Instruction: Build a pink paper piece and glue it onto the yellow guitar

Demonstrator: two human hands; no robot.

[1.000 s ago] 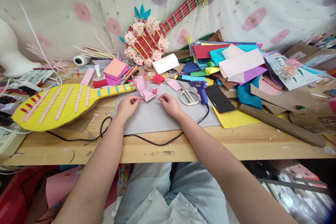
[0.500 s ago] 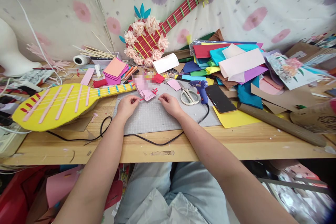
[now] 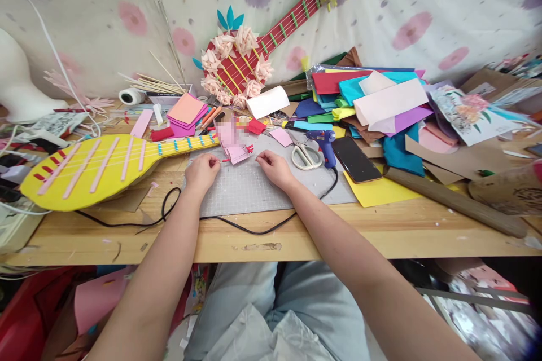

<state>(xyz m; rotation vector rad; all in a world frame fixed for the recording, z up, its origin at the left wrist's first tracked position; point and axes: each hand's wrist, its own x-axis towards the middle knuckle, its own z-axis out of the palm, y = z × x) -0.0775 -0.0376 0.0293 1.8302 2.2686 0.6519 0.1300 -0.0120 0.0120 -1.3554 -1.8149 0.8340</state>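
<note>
My left hand [image 3: 202, 171] is closed in a pinch over the left part of the grey cutting mat [image 3: 237, 194], with a small red strip [image 3: 224, 161] at its fingertips. My right hand [image 3: 274, 168] is also pinched, to the right; anything between its fingers is too small to make out. Between and just beyond the hands is a folded pink paper piece [image 3: 237, 153] with red bits on its right side, partly blurred. It meets the neck end of a yellow lute-shaped craft [image 3: 108, 166] with pink and blue strips.
White-handled scissors [image 3: 306, 158], a blue glue gun [image 3: 326, 146] and a black phone [image 3: 356, 159] lie right of the hands. The glue gun's black cord [image 3: 249, 231] crosses in front. Coloured paper [image 3: 389, 101] is heaped behind; a red flowered instrument [image 3: 241, 65] leans at the back.
My left hand has shifted slightly left, and the red strip at its fingertips has moved with it. My right hand has stayed nearly still.
</note>
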